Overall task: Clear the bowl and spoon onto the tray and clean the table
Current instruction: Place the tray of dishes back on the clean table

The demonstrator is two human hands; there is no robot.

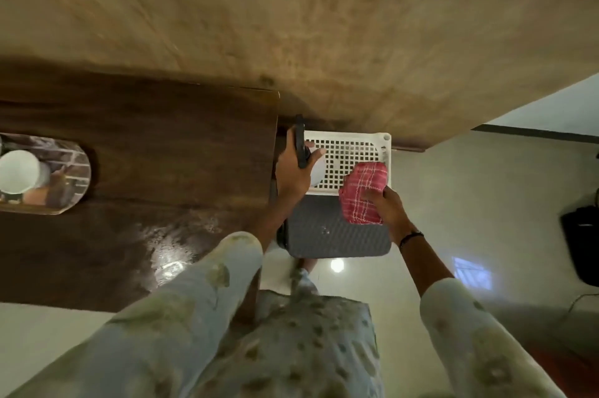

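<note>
L hand (293, 172): grips dark handle (300, 146), bowl (317, 170) at tray (348, 154) left
R hand (387, 208): pinches cloth (364, 191), tray's near-right
Table (146, 154): mat (69, 170), cup (19, 175) far left

Dim, warm indoor light is filling the scene. An overhead lamp is glaring as a bright spot on the glossy floor (337, 265) and smearing white reflections across the dark table (171, 264). Wide-angle distortion is bending the edges. The sleeves (181, 316) nearest the camera are blurring softly, and fine detail is looking smeared.
</note>
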